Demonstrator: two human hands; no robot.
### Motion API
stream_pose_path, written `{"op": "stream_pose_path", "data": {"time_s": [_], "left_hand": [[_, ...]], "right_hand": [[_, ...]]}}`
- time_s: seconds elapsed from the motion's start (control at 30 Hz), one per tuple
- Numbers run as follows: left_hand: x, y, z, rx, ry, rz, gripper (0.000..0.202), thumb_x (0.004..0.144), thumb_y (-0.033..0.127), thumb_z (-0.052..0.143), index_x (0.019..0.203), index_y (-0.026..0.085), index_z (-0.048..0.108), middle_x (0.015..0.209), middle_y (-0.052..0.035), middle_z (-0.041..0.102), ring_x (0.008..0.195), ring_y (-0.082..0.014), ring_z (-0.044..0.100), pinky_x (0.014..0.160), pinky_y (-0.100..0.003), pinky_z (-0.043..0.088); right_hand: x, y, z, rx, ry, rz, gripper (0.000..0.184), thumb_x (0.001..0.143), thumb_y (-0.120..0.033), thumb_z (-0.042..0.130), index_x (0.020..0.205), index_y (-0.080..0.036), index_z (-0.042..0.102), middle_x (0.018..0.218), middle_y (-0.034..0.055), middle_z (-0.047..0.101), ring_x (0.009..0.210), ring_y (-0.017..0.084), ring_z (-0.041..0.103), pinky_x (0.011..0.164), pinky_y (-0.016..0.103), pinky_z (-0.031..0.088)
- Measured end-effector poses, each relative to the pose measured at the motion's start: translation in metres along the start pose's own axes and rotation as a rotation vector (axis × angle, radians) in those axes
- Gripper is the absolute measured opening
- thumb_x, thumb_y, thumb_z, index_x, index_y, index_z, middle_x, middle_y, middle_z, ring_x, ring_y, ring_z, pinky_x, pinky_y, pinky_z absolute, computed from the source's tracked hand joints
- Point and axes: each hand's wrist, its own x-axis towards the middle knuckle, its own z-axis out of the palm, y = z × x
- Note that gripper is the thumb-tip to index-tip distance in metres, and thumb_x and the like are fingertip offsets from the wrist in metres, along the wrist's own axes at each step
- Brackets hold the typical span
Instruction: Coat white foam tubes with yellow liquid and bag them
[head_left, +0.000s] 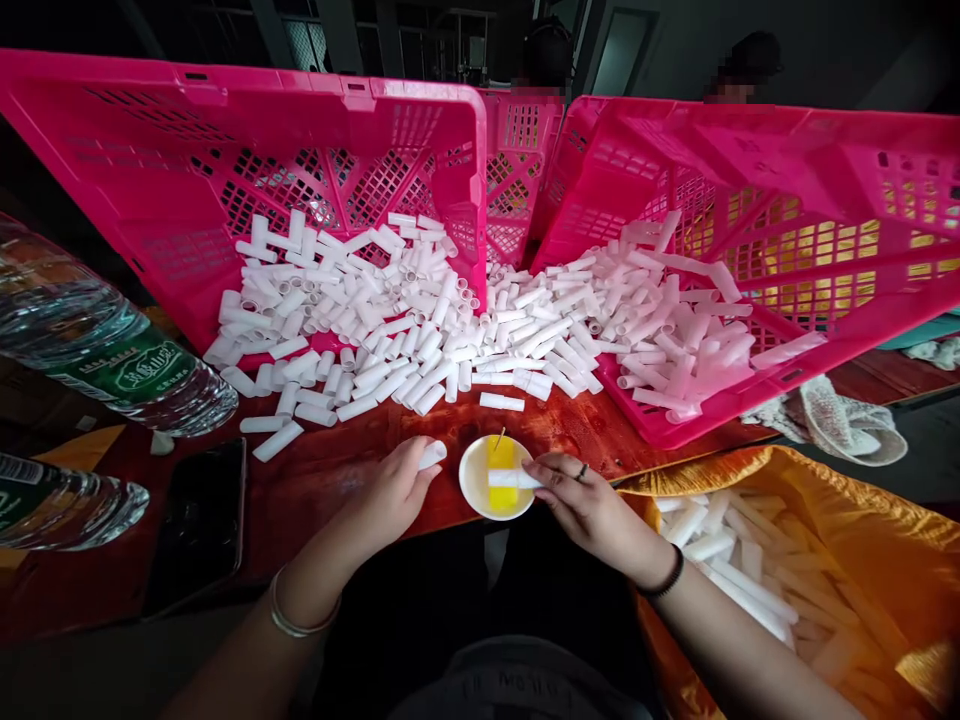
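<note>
My left hand [390, 490] is closed round a short white tube [433, 455] whose end sticks out toward a small white dish [474, 490]. The dish sits at the table's near edge and holds a yellow pad [500, 458] with a thin stick standing in it. My right hand [589, 500] pinches another white tube [510, 479] and lays it flat across the yellow pad. A large heap of the same white tubes [450, 330] spills from two tipped pink crates onto the red table behind the dish.
Two pink crates [225, 130] [825, 170] lean on their sides at the back. Water bottles [112, 350] lie at the left beside a black phone [202, 520]. An orange bag [862, 500] holding longer white tubes sits at my right. A cloth [840, 425] lies beyond it.
</note>
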Motion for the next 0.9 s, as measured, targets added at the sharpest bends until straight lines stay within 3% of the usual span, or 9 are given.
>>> {"op": "stream_pose_path", "data": {"time_s": [0.07,0.13,0.23,0.33,0.5,0.57,0.67,0.73,0.9], "left_hand": [[0.001,0.008,0.008,-0.069,-0.019,0.051,0.028,0.091,0.036,0.051,0.115,0.021,0.051,0.117,-0.0114,0.064,0.108,-0.0256,0.063,0.093,-0.042,0.052],[0.001,0.014,0.016,-0.119,-0.046,0.129,0.060,0.078,0.048,0.070,0.125,0.022,0.045,0.130,-0.0142,0.056,0.113,-0.0282,0.060,0.096,-0.044,0.051],[0.002,0.020,0.025,-0.117,-0.076,0.206,0.107,0.051,0.056,0.086,0.137,0.021,0.033,0.144,-0.0188,0.042,0.124,-0.0347,0.051,0.103,-0.050,0.044],[0.004,0.023,0.031,-0.085,-0.083,0.186,0.102,0.052,0.048,0.088,0.135,0.023,0.034,0.140,-0.0162,0.047,0.125,-0.0348,0.049,0.104,-0.052,0.042],[0.006,0.023,0.033,-0.087,-0.072,0.155,0.092,0.055,0.040,0.089,0.130,0.026,0.038,0.138,-0.0108,0.050,0.123,-0.0311,0.052,0.103,-0.049,0.044],[0.005,0.022,0.032,-0.091,-0.076,0.148,0.091,0.056,0.041,0.088,0.130,0.027,0.038,0.138,-0.0103,0.050,0.123,-0.0308,0.052,0.103,-0.049,0.044],[0.005,0.020,0.033,-0.095,-0.076,0.155,0.090,0.055,0.043,0.088,0.129,0.027,0.038,0.137,-0.0107,0.051,0.123,-0.0314,0.051,0.102,-0.050,0.043],[0.005,0.019,0.035,-0.102,-0.066,0.177,0.090,0.056,0.044,0.088,0.129,0.026,0.038,0.137,-0.0112,0.051,0.123,-0.0315,0.052,0.102,-0.050,0.043],[0.005,0.016,0.036,-0.111,-0.057,0.191,0.088,0.060,0.047,0.085,0.130,0.026,0.037,0.137,-0.0122,0.051,0.123,-0.0319,0.052,0.103,-0.050,0.043]], "right_hand": [[0.000,0.001,0.002,-0.010,0.005,-0.058,0.034,0.094,-0.011,0.048,0.123,-0.023,0.059,0.108,0.0125,0.062,0.102,0.022,0.062,0.085,0.036,0.057],[-0.002,0.000,0.002,0.026,-0.003,-0.032,0.029,0.094,-0.011,0.048,0.116,-0.023,0.062,0.107,0.0114,0.060,0.103,0.022,0.061,0.083,0.036,0.057],[-0.004,-0.002,0.002,0.154,-0.019,0.143,0.032,0.093,-0.018,0.054,0.124,-0.023,0.054,0.113,0.0119,0.062,0.105,0.023,0.062,0.086,0.038,0.057],[-0.004,-0.003,0.005,0.163,0.012,0.216,0.031,0.094,-0.020,0.054,0.125,-0.024,0.054,0.111,0.0107,0.065,0.102,0.021,0.065,0.087,0.037,0.057],[-0.002,0.000,0.011,0.059,0.084,-0.010,0.025,0.091,-0.010,0.053,0.108,-0.023,0.065,0.103,0.0096,0.062,0.099,0.021,0.061,0.083,0.036,0.055],[-0.002,-0.001,0.013,0.123,0.097,0.056,0.024,0.090,-0.013,0.055,0.109,-0.023,0.064,0.103,0.0091,0.062,0.100,0.021,0.062,0.084,0.037,0.055],[-0.004,-0.005,0.017,0.285,0.114,0.296,0.025,0.092,-0.021,0.057,0.117,-0.023,0.060,0.103,0.0078,0.067,0.095,0.021,0.066,0.081,0.035,0.057],[-0.004,-0.006,0.018,0.303,0.139,0.355,0.020,0.092,-0.023,0.057,0.112,-0.023,0.063,0.100,0.0071,0.068,0.092,0.020,0.067,0.080,0.034,0.057],[-0.001,-0.007,0.019,0.195,0.159,0.167,0.011,0.090,-0.018,0.057,0.094,-0.023,0.066,0.098,0.0077,0.062,0.095,0.021,0.062,0.080,0.036,0.054]]}}
